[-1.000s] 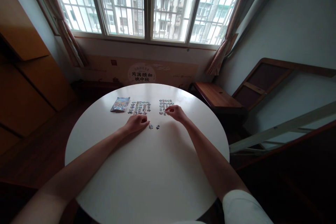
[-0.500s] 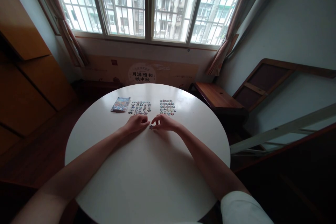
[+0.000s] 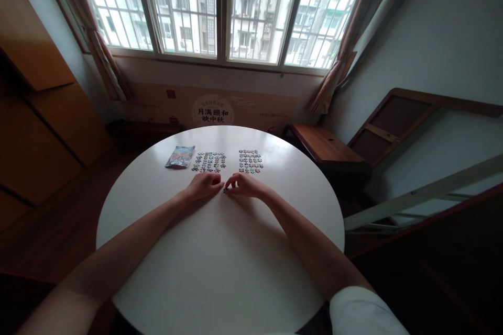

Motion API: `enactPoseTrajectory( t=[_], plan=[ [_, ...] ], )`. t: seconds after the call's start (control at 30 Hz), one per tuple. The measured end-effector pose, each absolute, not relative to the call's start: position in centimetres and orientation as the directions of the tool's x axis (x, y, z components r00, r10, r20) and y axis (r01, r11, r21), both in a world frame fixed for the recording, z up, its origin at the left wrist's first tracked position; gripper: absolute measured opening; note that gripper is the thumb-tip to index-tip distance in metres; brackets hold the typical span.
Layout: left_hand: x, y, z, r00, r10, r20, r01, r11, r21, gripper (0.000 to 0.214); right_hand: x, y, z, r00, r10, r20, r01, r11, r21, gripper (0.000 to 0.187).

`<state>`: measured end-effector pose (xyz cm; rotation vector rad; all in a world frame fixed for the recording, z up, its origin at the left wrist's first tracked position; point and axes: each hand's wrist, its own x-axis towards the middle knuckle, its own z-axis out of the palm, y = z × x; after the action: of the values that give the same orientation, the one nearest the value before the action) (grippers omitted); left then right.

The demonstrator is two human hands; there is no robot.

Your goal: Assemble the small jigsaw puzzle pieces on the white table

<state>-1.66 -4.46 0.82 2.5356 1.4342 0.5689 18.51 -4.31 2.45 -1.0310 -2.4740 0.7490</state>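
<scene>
My right hand [image 3: 244, 184] rests near the middle of the white table, its thumb and fingers bent down onto a small dark jigsaw piece [image 3: 225, 190] that they partly cover. Just left of that piece is my left hand [image 3: 204, 183], with its fingers curled in; whether anything is inside them is hidden. Beyond my left hand, several jigsaw pieces [image 3: 210, 160] lie spread in rows. A second block of jigsaw pieces [image 3: 250, 160] lies beyond my right hand.
A colourful packet [image 3: 180, 157] lies at the far left of the round white table [image 3: 204, 272]. Behind the table is a barred window [image 3: 188, 10]. A wooden stool-like surface [image 3: 328, 141] stands at the right, and orange cabinets [image 3: 51, 131] at the left.
My right fingers have moved slightly left and closed down over the jigsaw piece, which shows less now. My left hand has hardly moved.
</scene>
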Motion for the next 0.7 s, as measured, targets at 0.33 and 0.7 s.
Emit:
enactPoseTrajectory(
  t=[0.33,0.7],
  plan=[
    [-1.7,-4.3,0.4,0.467,0.844,0.264,0.786,-0.533,0.313,0.029,18.6,-3.2,1.2,-0.664,0.744,0.071,0.523,0.53,-0.668,0.017],
    [-1.7,-4.3,0.4,0.474,0.842,0.259,0.796,-0.535,0.282,0.029,18.6,-3.3,1.2,-0.651,0.758,0.043,0.514,0.482,-0.71,0.02]
  ],
)
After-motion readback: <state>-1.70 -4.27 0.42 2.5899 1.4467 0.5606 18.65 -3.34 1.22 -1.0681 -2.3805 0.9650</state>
